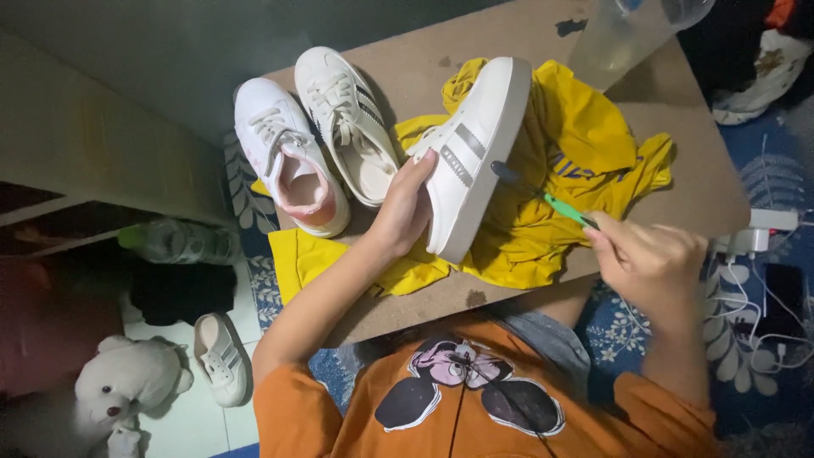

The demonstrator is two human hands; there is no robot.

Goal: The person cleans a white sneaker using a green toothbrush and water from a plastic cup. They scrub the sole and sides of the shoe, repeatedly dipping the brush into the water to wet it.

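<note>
In the middle of the frame the left hand (405, 208) grips a white shoe (469, 157) from the side, fingers closed around its upper, tilting it so the pale sole edge faces the right of the picture. The right hand (649, 259), at centre right, is closed around the green handle of a toothbrush (543, 195), whose dark head rests against the shoe's sole edge. The step in hand looks like scrubbing along that edge; the next stroke would call for steady pressure from the brush while the left hand keeps the shoe from twisting.

Both forearms reach up from the bottom of the frame, the left one bent in from the lower left, the right wrist cocked inward.

Under the shoe a yellow cloth (585, 144) is spread on the brown worktop (678, 170). Two more white shoes (318, 140) lie side by side at upper left of the worktop, laces up. A teddy bear (127, 382) sits on the floor at lower left.
</note>
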